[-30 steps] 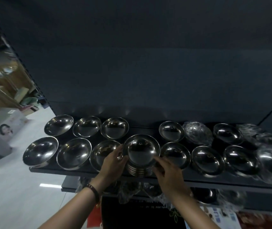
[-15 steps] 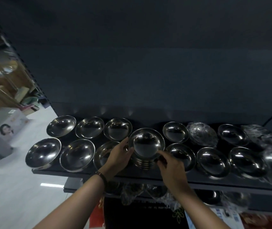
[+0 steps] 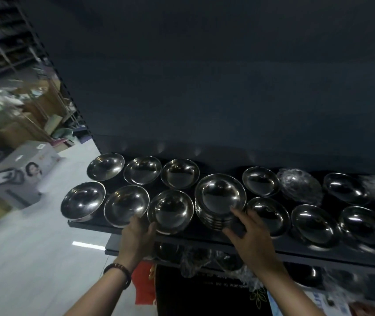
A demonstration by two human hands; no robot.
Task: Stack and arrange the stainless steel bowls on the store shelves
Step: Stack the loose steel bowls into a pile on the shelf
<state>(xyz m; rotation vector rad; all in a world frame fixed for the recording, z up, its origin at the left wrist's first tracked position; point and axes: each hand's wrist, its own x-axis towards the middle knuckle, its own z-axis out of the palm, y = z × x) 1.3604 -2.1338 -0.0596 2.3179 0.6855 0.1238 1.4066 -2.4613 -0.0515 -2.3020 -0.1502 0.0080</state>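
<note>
Resting on a dark shelf (image 3: pixel 204 237), the stainless steel bowls stand in two rows, mouths turned toward the camera. In the back row from the left sit three bowls, the first a back-left bowl (image 3: pixel 105 166). Further right come another bare bowl (image 3: pixel 260 184), a plastic-wrapped bowl (image 3: pixel 299 187) and one more bowl near the right edge. The front row holds a front-left bowl (image 3: pixel 83 200), a second bowl (image 3: pixel 126 205), a third bowl (image 3: pixel 170 211), then a stack of bowls (image 3: pixel 220 200) whose nested rims show as ridges down its lower side, and three more bowls to the right of it.

The left hand (image 3: pixel 136 238) reaches up under the shelf's front edge, fingers curled against the lower left rim of the third bowl, between it and the second bowl; it grips that rim loosely. A dark beaded bracelet (image 3: pixel 118 273) circles that wrist. The right hand (image 3: pixel 251 240) is spread, fingertips (image 3: pixel 235 212) touching the lower right side of the stack, thumb lower against the stack's base, so the hand cups rather than clamps it.

Below, a lower shelf (image 3: pixel 136 249) carries more wrapped bowls, blurred. A pale floor (image 3: pixel 33 258) and a printed cardboard box (image 3: pixel 20 172) lie at left.
</note>
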